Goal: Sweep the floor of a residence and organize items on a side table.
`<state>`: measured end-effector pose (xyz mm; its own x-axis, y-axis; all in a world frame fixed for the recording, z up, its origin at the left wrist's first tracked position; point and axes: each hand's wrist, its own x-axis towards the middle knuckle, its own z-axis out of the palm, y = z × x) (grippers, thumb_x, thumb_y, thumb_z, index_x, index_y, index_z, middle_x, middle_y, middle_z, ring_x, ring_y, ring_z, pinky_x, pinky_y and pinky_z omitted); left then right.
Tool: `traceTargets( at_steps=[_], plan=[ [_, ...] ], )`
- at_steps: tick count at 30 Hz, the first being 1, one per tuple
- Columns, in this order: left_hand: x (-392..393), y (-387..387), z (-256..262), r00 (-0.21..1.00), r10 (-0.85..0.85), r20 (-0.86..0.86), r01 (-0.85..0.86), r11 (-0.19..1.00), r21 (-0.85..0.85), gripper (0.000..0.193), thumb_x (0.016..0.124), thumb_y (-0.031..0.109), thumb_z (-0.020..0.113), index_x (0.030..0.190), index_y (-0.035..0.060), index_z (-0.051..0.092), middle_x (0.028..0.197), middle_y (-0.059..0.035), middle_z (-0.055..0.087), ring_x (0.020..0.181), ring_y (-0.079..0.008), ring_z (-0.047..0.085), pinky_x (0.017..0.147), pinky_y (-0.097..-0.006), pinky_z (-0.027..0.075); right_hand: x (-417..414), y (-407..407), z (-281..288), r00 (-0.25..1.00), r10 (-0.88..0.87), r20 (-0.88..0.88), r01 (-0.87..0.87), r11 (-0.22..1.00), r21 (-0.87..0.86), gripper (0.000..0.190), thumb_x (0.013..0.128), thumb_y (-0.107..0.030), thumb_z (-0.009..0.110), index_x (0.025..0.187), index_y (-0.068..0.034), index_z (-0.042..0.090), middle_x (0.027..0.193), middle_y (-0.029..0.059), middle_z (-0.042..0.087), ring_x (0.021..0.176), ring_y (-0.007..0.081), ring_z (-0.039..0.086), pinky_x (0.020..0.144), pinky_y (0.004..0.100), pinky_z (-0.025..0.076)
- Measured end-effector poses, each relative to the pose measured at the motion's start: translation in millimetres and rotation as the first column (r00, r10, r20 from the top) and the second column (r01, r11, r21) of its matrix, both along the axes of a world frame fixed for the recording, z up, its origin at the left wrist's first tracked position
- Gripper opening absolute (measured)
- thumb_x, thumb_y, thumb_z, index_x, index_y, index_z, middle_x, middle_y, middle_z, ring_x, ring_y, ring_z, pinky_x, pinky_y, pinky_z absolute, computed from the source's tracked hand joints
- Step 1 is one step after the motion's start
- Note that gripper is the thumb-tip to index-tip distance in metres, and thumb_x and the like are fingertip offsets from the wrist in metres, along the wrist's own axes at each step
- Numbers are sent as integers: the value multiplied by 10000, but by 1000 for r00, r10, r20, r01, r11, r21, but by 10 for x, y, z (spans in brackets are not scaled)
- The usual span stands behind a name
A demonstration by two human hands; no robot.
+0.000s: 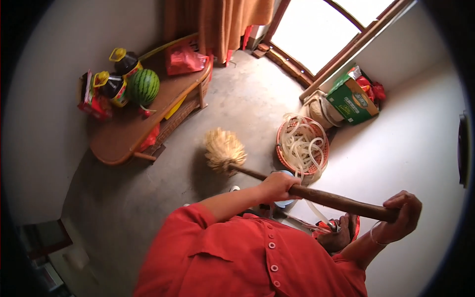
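A straw broom with a long wooden handle (336, 201) crosses in front of my red buttoned shirt. My left hand (278, 185) grips the handle partway along, nearer the broom's head. Around the handle's end at the right is closed my right hand (402, 217), with a pale bracelet on its wrist. The bristles (224, 149) point away over the concrete floor; whether they touch it I cannot tell. Just beyond the left hand stands a red plastic basket (278, 150) with coiled clear hose (302, 146) in it. A light blue object (284, 203) is partly hidden beneath that hand.
At the left stands a brown table (111, 148) bearing a watermelon (144, 87), large bottles (111, 86) and a red bag (183, 59). A green carton (350, 100) leans by the right wall. Behind are a doorway with a wooden frame and an orange curtain (219, 26).
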<state>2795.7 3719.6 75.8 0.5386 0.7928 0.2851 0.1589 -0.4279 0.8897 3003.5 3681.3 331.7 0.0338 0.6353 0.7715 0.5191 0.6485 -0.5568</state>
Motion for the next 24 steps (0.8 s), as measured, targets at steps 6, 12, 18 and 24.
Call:
traceTargets(
  at_steps=[6, 12, 18, 24],
  plan=[
    [494, 861, -1155, 955, 16, -296, -58, 990, -132, 332, 677, 265, 769, 881, 109, 558, 879, -112, 618, 872, -332, 590, 769, -418, 486, -318, 488, -1072, 784, 195, 589, -68, 970, -231, 82, 757, 28, 553, 822, -10, 586, 664, 108, 573, 573, 257, 577, 519, 327, 458],
    [368, 640, -1501, 922, 131, -364, -187, 975, -123, 332, 689, 263, 754, 922, 133, 557, 958, -101, 592, 957, -334, 552, 817, -429, 454, -212, 779, -1221, 793, 404, 456, -264, 902, -341, 158, 673, 47, 548, 790, -45, 601, 581, 70, 543, 477, 237, 536, 464, 326, 433],
    [-403, -221, -1457, 799, 319, -509, -415, 906, -84, 341, 700, 351, 742, 833, 99, 554, 854, -117, 594, 869, -346, 566, 725, -455, 457, -366, 935, -1567, 818, 565, 105, -430, 723, -541, 241, 713, 25, 493, 908, 3, 632, 686, 108, 630, 602, 240, 639, 583, 321, 510],
    [-1586, -1405, -1913, 528, 53, -848, -681, 622, -385, 330, 673, 349, 742, 920, 160, 634, 972, -70, 639, 997, -302, 582, 841, -428, 473, -1346, 620, -2656, 607, 777, -165, -548, 259, -796, 211, 860, -119, 484, 1006, -44, 617, 832, 159, 667, 787, 317, 661, 722, 383, 517]
  ],
)
